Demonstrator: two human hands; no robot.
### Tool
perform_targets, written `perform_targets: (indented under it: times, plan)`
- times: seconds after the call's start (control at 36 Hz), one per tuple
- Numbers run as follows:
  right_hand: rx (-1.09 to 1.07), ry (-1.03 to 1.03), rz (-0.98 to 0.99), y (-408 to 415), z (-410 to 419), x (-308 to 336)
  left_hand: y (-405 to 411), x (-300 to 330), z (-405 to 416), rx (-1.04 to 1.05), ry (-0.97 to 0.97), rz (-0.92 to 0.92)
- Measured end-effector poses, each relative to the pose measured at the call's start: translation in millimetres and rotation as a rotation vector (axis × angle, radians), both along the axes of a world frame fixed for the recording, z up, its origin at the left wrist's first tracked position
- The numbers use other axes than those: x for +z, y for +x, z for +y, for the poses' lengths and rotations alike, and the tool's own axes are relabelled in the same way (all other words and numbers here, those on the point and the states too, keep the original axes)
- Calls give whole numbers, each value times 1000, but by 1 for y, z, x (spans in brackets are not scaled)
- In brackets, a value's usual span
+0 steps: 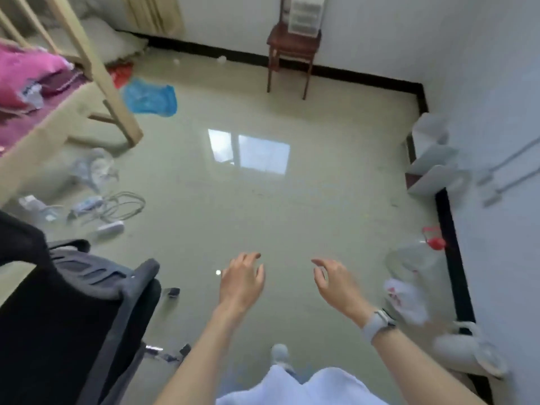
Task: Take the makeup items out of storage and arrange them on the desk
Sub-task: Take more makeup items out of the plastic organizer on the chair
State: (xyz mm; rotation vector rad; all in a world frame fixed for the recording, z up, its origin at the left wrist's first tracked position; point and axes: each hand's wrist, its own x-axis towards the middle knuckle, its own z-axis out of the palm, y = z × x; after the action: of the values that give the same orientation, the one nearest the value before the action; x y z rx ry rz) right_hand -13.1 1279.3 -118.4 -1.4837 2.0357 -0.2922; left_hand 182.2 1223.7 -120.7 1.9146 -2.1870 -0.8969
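empty hands, drawers far off

at the bottom centre of the frame, the left hand (241,283) and right hand (333,280) hover over the floor (263,206), fingers loosely spread, holding nothing. at top centre, blurred white drawers (304,14) sit on a brown stool (293,51).

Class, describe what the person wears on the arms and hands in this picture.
Both forearms are bare, with no sleeves showing. The right wrist carries a watch with a pale grey band and dark face. The left hand and right hand are ungloved.
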Motion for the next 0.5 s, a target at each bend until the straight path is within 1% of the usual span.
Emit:
perform_targets:
  times: [0.11,0.28,0.39,0.5]
  plan:
    - [-120,16,0,-56,-34,0,-56,7,-54,-80,-29,32]
    - [-175,26,-39,-102,-119,-12,-98,-4,-158,-100,-38,44]
    - [-177,31,-65,-126,-202,-25,-119,-22,-239,-80,-34,36]
    - [-189,18,-47,-154,-314,-24,-141,-30,-343,-94,-32,-16]
